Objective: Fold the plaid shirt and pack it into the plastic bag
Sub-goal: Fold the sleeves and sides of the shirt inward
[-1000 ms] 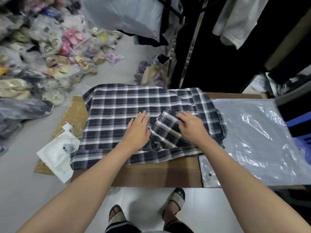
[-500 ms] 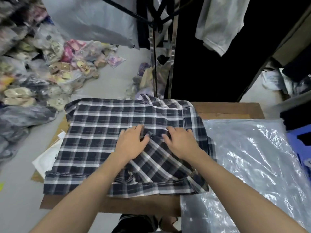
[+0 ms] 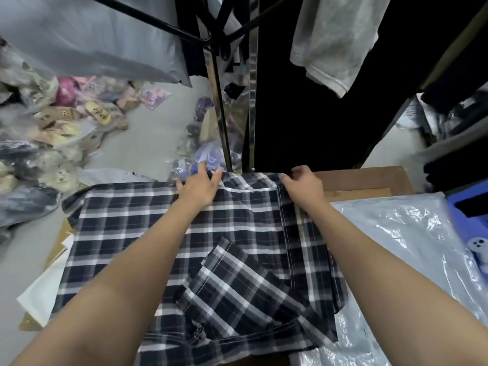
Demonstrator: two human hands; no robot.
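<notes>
A dark plaid shirt (image 3: pixel 126 233) with white and grey checks lies spread over a wooden table (image 3: pixel 364 180), one sleeve folded across its middle. My left hand (image 3: pixel 199 187) rests on the shirt's far edge, fingers spread and curling over the hem. My right hand (image 3: pixel 303 187) is at the far right corner of the shirt, fingers bent and pinching the fabric edge. A clear plastic bag (image 3: pixel 404 247) lies flat on the table to the right of the shirt, partly under its right edge.
A metal clothes rack pole (image 3: pixel 221 122) stands just beyond the table's far edge, with hanging garments above. Bagged slippers (image 3: pixel 60 133) pile on the floor at the left. White paper and cardboard (image 3: pixel 45 286) stick out under the shirt's left side. A blue object (image 3: pixel 472 202) sits far right.
Both hands moved from the shirt's middle, where they pressed the folded sleeve, up to its far edge. The camera view tilted forward and closer to the table.
</notes>
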